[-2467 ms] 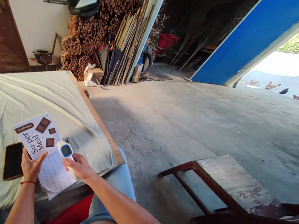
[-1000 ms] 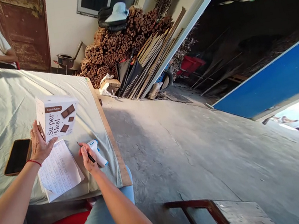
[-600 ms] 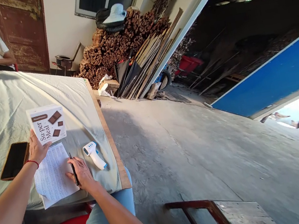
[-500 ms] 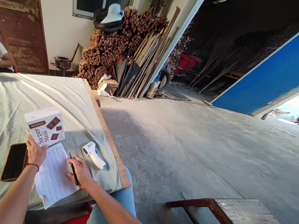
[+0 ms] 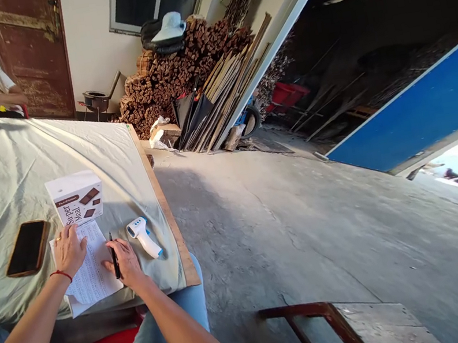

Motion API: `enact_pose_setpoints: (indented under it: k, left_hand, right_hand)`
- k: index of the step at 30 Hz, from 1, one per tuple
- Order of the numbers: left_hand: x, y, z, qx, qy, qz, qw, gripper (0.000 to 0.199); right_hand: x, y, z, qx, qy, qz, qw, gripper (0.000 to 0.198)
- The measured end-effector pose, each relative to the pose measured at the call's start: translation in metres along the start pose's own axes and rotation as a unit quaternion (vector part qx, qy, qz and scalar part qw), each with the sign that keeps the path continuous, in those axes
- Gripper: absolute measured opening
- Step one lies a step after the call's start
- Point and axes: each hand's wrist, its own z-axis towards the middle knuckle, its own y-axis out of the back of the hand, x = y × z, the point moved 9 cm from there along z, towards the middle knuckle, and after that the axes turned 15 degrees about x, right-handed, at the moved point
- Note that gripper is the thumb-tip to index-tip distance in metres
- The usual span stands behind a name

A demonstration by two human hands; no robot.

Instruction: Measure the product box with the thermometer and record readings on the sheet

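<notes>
**Box set down, both hands now on the sheet**

Moved since 1 second ago: the box [image 5: 76, 198], then tipped up in the left hand [image 5: 69, 251], now stands on the cloth [image 5: 1, 174] just beyond the sheet [image 5: 89, 268], and that hand lies flat, fingers spread, on the sheet's far left part. Earlier the right hand [image 5: 125, 263] gripped the thermometer [image 5: 144, 237]; now that lies free on the cloth to its right, and the hand pinches a pen [image 5: 113, 255], tip at the sheet's right edge. Phone [image 5: 27, 247] lies left of the sheet, unmoved

Judging by this, box reading looks done and writing on the sheet is what remains; no fresh marks can be made out
</notes>
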Motion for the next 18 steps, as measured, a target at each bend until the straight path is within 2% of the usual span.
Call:
enact_pose_setpoints:
  k: [3, 6, 8, 11, 14, 18]
  left_hand:
    - [0.003, -0.007, 0.004, 0.015, 0.031, 0.046, 0.998, 0.045]
    - [0.003, -0.017, 0.013, 0.056, -0.001, 0.038, 0.998, 0.046]
    - [0.003, -0.024, 0.018, 0.09, -0.032, 0.026, 0.995, 0.045]
    - [0.002, -0.029, 0.018, 0.109, -0.047, 0.019, 0.993, 0.044]
    - [-0.003, -0.029, 0.014, 0.11, -0.039, 0.026, 0.993, 0.044]
    - [-0.012, -0.023, 0.009, 0.111, -0.012, 0.066, 0.992, 0.038]
  right_hand:
    - [0.003, 0.002, -0.003, -0.012, 0.011, -0.002, 1.0, 0.04]
    - [0.003, 0.007, -0.01, -0.047, 0.018, 0.042, 0.998, 0.035]
    - [-0.002, 0.012, -0.015, -0.088, 0.008, 0.094, 0.992, 0.039]
    - [-0.016, 0.019, -0.018, -0.146, -0.024, 0.165, 0.975, 0.047]
    - [-0.027, 0.021, -0.012, -0.174, -0.024, 0.251, 0.952, 0.05]
    - [-0.042, 0.015, 0.006, -0.156, -0.034, 0.354, 0.921, 0.034]
